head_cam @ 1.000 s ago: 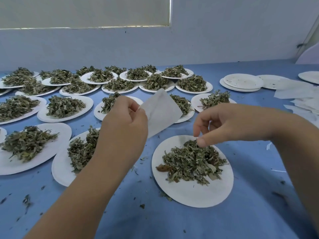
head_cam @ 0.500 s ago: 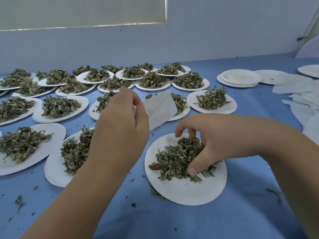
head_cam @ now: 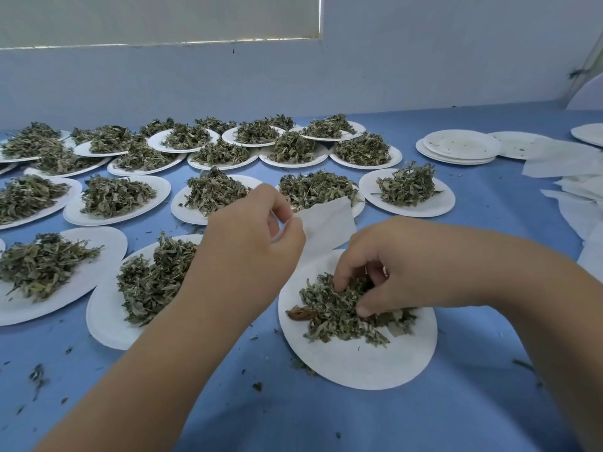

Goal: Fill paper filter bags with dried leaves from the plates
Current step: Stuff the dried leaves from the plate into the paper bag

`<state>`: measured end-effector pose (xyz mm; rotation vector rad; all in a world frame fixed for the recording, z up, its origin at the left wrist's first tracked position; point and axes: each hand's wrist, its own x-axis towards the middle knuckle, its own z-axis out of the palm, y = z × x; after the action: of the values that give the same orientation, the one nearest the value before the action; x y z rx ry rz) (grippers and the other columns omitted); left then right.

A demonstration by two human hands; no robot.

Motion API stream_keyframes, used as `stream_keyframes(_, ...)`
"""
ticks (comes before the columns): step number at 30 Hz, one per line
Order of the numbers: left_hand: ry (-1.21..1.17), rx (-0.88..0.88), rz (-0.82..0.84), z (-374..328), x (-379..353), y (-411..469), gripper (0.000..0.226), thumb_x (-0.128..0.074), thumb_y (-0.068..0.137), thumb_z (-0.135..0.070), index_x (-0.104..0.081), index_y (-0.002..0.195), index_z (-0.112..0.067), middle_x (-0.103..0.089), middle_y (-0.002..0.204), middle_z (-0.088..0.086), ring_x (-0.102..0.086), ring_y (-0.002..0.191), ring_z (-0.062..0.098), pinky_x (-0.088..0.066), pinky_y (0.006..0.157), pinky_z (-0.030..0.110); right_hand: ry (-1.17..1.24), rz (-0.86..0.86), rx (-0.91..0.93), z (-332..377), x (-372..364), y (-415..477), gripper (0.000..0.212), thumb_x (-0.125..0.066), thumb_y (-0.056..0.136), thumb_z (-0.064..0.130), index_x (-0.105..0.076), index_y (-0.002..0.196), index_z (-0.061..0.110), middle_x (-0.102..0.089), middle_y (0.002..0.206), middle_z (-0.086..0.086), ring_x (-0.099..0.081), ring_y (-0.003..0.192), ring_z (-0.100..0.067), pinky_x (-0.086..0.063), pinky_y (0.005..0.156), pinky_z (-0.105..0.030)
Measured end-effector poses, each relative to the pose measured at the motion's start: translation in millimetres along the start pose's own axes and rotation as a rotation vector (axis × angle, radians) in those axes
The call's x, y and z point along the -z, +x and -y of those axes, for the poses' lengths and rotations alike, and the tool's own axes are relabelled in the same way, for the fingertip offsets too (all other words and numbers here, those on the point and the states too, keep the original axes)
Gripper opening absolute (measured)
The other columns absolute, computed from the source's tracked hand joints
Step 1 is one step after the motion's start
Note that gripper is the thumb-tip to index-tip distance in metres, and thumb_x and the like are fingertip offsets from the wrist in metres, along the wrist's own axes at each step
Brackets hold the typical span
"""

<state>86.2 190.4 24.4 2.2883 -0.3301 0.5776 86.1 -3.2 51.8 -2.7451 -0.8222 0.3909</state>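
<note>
Digging into the dried leaves (head_cam: 336, 316) on the nearest plate (head_cam: 359, 363), the right hand (head_cam: 404, 265) has its fingers curled down w/ the thumb closing on a clump: a pinch grip, part of the pile hidden under the palm. That plate sits near the front edge of the blue table (head_cam: 293, 419), right of centre. A brown bit (head_cam: 301, 313) lies at the pile's left side, and leaf crumbs (head_cam: 257, 386) dot the cloth nearby.

Just behind & to the left, the left hand (head_cam: 251, 246) pinches a white paper filter bag (head_cam: 329, 223) by its left edge btwn thumb & fingers. The bag is held up off the table, its lower part over the plate's far rim. Can't tell if the bag's mouth is open.

Beyond, leaf-heaped plates (head_cam: 437, 207) run in rows across the left & middle to the far edge. Toward the far right corner is a stack of empty plates (head_cam: 460, 146); spare bags (head_cam: 574, 190) lie along the right edge.
</note>
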Motion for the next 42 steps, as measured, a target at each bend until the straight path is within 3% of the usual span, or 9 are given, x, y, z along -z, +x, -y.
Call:
stream_keyframes(4, -0.054, 0.106, 0.083, 0, 2, 1, 0.018, -0.064, 0.085, -0.031, -0.054, 0.071, -0.025, -0.049, 0.054, -0.008, -0.045, 0.046, 0.002, -0.036, 0.048, 0.009, 0.004, -0.022, 0.001, -1, -2, 1, 0.019, -0.072, 0.077, 0.047, -0.065, 0.095, 0.044, -0.047, 0.083, 0.044, -0.051, 0.072, 0.013, -0.037, 0.055, -0.013)
stream_keyframes(7, -0.052, 0.143, 0.169, 0, 4, 1, 0.018, -0.067, 0.083, -0.034, -0.057, 0.071, -0.025, -0.053, 0.057, -0.008, -0.046, 0.048, -0.001, -0.036, 0.048, 0.007, 0.041, -0.040, 0.016, 1, -1, 0, 0.014, -0.071, 0.079, 0.044, -0.064, 0.091, 0.041, -0.047, 0.083, 0.044, -0.052, 0.072, 0.012, -0.042, 0.055, -0.013)
stream_keyframes(13, 0.076, 0.144, 0.341, 0, 6, 1, 0.021, -0.062, 0.087, -0.033, -0.058, 0.067, -0.029, -0.053, 0.064, -0.008, -0.046, 0.047, -0.004, -0.035, 0.046, 0.008, 0.087, -0.079, 0.057, 3, 3, -5, 0.011, -0.068, 0.079, 0.037, -0.061, 0.087, 0.038, -0.056, 0.084, 0.025, -0.055, 0.069, -0.001, -0.047, 0.058, -0.020)
stream_keyframes(19, 0.131, 0.026, 0.040, -3, 4, 0, 0.028, -0.054, 0.092, -0.025, -0.050, 0.065, -0.024, -0.046, 0.053, -0.009, -0.044, 0.053, 0.007, -0.035, 0.048, 0.017, 0.135, -0.165, 0.132, 7, 5, -9, 0.016, -0.066, 0.080, 0.031, -0.055, 0.088, 0.039, -0.052, 0.084, 0.029, -0.052, 0.068, -0.001, -0.043, 0.060, -0.015)
stream_keyframes(22, 0.256, -0.083, -0.066, -6, 7, -1, 0.021, -0.054, 0.092, -0.021, -0.053, 0.071, -0.018, -0.041, 0.058, -0.007, -0.040, 0.055, 0.008, -0.028, 0.048, 0.020, 0.183, -0.196, 0.156, 11, 5, -11, 0.032, -0.064, 0.080, 0.032, -0.047, 0.102, 0.048, -0.050, 0.090, 0.023, -0.051, 0.069, -0.004, -0.046, 0.061, -0.023)
stream_keyframes(24, 0.263, -0.104, -0.053, -8, 6, -1, 0.019, -0.054, 0.091, -0.020, -0.053, 0.072, -0.016, -0.040, 0.059, -0.007, -0.040, 0.055, 0.009, -0.026, 0.047, 0.024, 0.179, -0.223, 0.153, 13, 5, -11, 0.043, -0.063, 0.080, 0.032, -0.039, 0.110, 0.053, -0.049, 0.092, 0.018, -0.051, 0.068, -0.007, -0.049, 0.061, -0.029)
stream_keyframes(30, 0.119, -0.099, -0.024, -12, -2, -4, 0.021, -0.057, 0.090, -0.020, -0.053, 0.070, -0.020, -0.039, 0.054, -0.009, -0.042, 0.057, 0.010, -0.034, 0.054, 0.021, -0.036, -0.232, 0.045, 14, -5, -4, 0.049, -0.057, 0.084, 0.037, -0.028, 0.120, 0.054, -0.045, 0.087, 0.021, -0.046, 0.078, 0.011, -0.035, 0.056, -0.019)
stream_keyframes(37, 0.246, -0.100, -0.107, -9, 4, 0, 0.011, -0.047, 0.088, -0.016, -0.058, 0.088, -0.016, -0.042, 0.061, -0.009, -0.042, 0.057, 0.011, -0.028, 0.049, 0.018, -0.032, -0.176, 0.062, 13, -6, -6, 0.031, -0.058, 0.082, 0.037, -0.040, 0.102, 0.053, -0.045, 0.094, 0.023, -0.044, 0.085, 0.011, -0.037, 0.060, -0.017)
stream_keyframes(42, -0.093, -0.080, 0.064, -7, 4, -1, 0.011, -0.056, 0.086, -0.016, -0.059, 0.086, -0.026, -0.045, 0.054, 0.005, -0.041, 0.046, 0.009, -0.034, 0.049, 0.010, 0.092, -0.181, 0.054, 7, 2, -9, 0.025, -0.062, 0.077, 0.034, -0.055, 0.099, 0.045, -0.050, 0.089, 0.029, -0.051, 0.071, 0.003, -0.042, 0.060, -0.014)
